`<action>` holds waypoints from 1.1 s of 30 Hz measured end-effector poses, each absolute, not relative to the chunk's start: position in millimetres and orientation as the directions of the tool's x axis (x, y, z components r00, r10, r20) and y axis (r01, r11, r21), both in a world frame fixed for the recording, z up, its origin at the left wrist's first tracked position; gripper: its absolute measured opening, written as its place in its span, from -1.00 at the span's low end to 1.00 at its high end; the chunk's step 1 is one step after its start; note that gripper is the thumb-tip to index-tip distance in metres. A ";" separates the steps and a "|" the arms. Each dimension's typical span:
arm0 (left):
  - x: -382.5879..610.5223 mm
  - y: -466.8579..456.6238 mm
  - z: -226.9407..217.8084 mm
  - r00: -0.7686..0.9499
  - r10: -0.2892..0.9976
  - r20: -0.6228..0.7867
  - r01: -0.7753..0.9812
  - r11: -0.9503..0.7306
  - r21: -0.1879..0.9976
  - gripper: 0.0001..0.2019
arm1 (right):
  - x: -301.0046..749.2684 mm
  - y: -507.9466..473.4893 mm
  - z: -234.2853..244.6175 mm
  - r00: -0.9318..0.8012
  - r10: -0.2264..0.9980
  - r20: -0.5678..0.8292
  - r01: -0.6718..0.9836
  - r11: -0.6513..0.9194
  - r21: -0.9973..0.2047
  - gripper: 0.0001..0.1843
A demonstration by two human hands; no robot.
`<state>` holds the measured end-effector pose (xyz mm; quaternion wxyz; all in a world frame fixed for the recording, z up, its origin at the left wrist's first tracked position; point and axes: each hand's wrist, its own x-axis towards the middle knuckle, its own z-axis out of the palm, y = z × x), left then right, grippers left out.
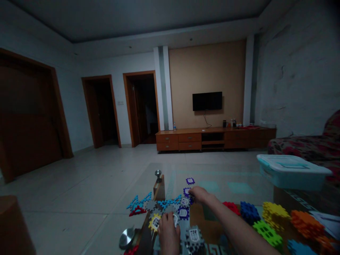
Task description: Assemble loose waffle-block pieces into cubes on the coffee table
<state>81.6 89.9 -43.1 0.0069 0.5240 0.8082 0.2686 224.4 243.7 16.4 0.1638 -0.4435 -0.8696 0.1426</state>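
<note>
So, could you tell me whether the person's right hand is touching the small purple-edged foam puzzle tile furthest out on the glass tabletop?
Apart: the head view shows the right hand just short of the purple-edged foam tile, with glass tabletop between.

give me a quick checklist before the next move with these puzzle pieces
1. Right hand touching the purple-edged puzzle piece: ok.
2. Left hand firmly gripping the white-faced puzzle piece: cannot tell, the fingers hide the contact.
3. Right forearm clear of the red stack of puzzle pieces: cannot tell, they are very close.
4. Lid seated on the plastic storage box: ok.
5. Room bright enough to see the pieces well: not ok, it looks dim.
</note>
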 end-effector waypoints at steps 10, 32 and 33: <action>101.0 55.9 3.1 -0.169 0.933 0.318 0.607 -0.156 0.780 -0.44 | 256.5 208.4 17.6 -0.334 0.895 0.295 0.705 0.445 -0.553 -0.64; 93.6 66.4 -16.5 -0.306 0.911 0.277 0.687 0.010 0.727 -0.29 | 242.7 139.2 0.6 -0.395 0.907 0.146 0.327 0.288 -0.900 -0.74; 90.5 70.2 -19.8 -0.339 0.889 0.309 0.704 0.021 0.710 -0.34 | 242.0 138.2 0.0 -0.397 0.905 0.153 0.349 0.303 -0.887 -0.74</action>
